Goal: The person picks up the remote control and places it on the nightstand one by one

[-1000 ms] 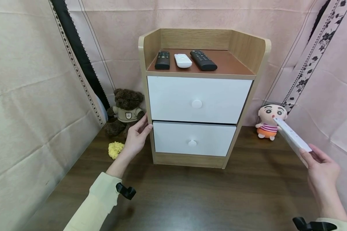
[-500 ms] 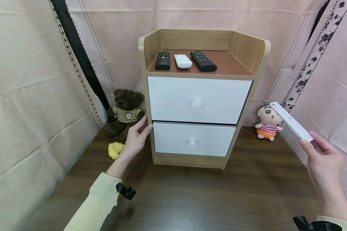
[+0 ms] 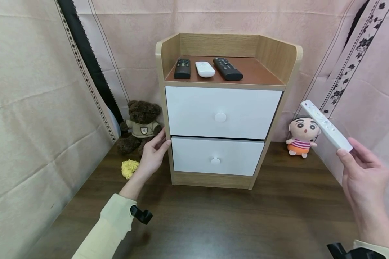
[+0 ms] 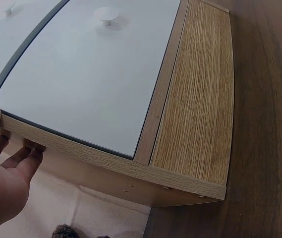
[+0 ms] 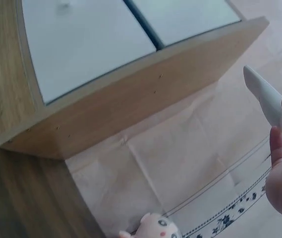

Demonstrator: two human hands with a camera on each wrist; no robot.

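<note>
A white remote control (image 3: pixel 326 126) is pinched by its near end between the thumb and fingers of my right hand (image 3: pixel 364 172), held in the air at the right. Its far end tilts up, over the wall cloth beside the doll. On the other side, my left hand (image 3: pixel 153 153) touches the left side of a small wooden cabinet (image 3: pixel 214 180). In the left wrist view the thumb of that hand (image 4: pixel 4 186) lies at the front edge and the fingertips press the side panel. Both white drawers (image 3: pixel 194 111) of the cabinet are closed.
On the cabinet's brown top lie a black remote (image 3: pixel 182 68), a white remote (image 3: pixel 205 69) and a larger black remote (image 3: pixel 227 68). A teddy bear (image 3: pixel 142 115) and a yellow crocheted piece (image 3: pixel 129 168) are at the left. A doll (image 3: pixel 300 138) sits right of the cabinet.
My right hand has risen with the white remote, whose far end has moved up past the doll's head, uncovering its face. My left hand has stayed at the cabinet's side.
</note>
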